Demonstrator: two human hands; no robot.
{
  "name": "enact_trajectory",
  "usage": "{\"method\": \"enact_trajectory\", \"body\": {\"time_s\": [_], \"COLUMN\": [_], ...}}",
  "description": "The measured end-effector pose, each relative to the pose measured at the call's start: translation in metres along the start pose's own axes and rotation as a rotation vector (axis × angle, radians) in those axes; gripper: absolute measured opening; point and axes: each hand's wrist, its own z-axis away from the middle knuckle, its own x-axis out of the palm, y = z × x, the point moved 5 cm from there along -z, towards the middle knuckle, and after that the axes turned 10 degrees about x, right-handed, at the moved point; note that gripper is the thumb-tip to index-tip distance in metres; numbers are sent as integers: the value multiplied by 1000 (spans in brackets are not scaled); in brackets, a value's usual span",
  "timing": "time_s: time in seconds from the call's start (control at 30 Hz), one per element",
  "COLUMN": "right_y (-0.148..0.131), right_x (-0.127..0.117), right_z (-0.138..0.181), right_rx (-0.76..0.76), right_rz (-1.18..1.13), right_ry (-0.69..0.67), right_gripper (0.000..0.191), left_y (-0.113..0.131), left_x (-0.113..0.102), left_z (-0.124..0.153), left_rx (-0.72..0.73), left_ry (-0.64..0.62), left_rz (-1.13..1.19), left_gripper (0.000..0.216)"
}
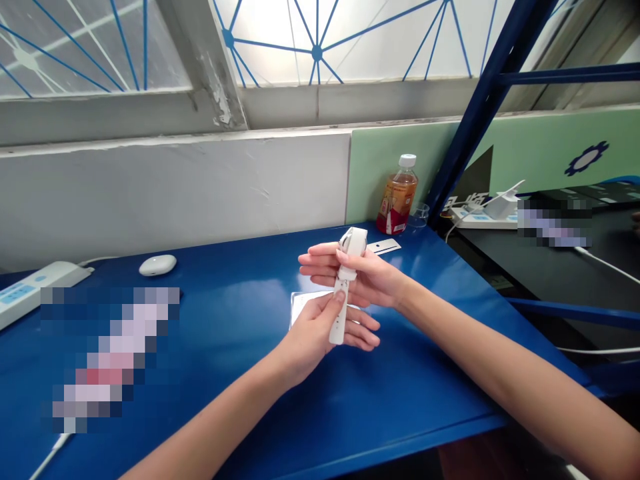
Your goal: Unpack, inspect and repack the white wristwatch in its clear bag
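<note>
White smartwatch (342,285) is in the air, on your side of the tea bottle (398,195). Long axis: case toward the bottle, strap tail toward you. Your right hand (367,277) grasps the case end; your left hand (313,330), farther from the bottle, pinches the strap tail.

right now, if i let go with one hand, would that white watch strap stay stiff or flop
Probably flops: the strap looks thin and rubbery, hanging from the watch in the right hand. Likely light, since the left hand only pinches it with fingertips.
</note>
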Motion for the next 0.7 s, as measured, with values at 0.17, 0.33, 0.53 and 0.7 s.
{"method": "enact_trajectory", "body": {"time_s": [0.17, 0.33, 0.53, 0.7], "right_y": [-4, -2, 0, 1], "right_x": [-6, -7, -6, -6], "right_z": [1, 2, 1, 0], "right_rx": [49, 103, 101, 131], "right_rz": [-5, -20, -64, -93], "right_ry": [42, 4, 24, 42], "right_gripper": [30, 32, 35, 36], "left_y": [-5, -7, -6, -8], "left_x": [4, 7, 7, 5], "left_z": [3, 3, 3, 3], "left_rx": [-61, -69, -60, -54], "left_ry": [-92, -119, -127, -122], "left_rz": [67, 80, 91, 91], "left_gripper": [37, 33, 35, 34]}}
